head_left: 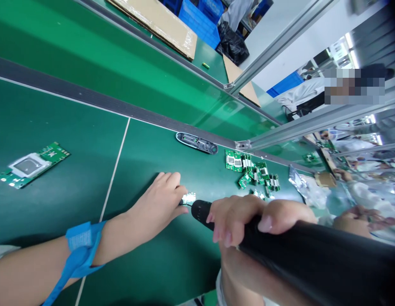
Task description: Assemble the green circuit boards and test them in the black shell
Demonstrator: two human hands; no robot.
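Partly hidden by the left hand (pixel 165 193), whose curled fingers and thumb grip it, the small board (pixel 190 197) shows only a pale, glossy end over the smooth green worktop (pixel 146 263); contact beneath cannot be told. The right hand (pixel 246 212) clasps a rounded black cylindrical tool (pixel 328 250), its thin tip indistinct near the board, its rear lost in darkness at the right edge.

Electronics assembly workshop: circuit boards (pixel 256 175) heaped on green bench (pixel 152 144) beyond right hand (pixel 242 209), white-clad co-workers (pixel 359 193) past them; blue anti-static wrist strap (pixel 84 248) behind left hand (pixel 165 193).
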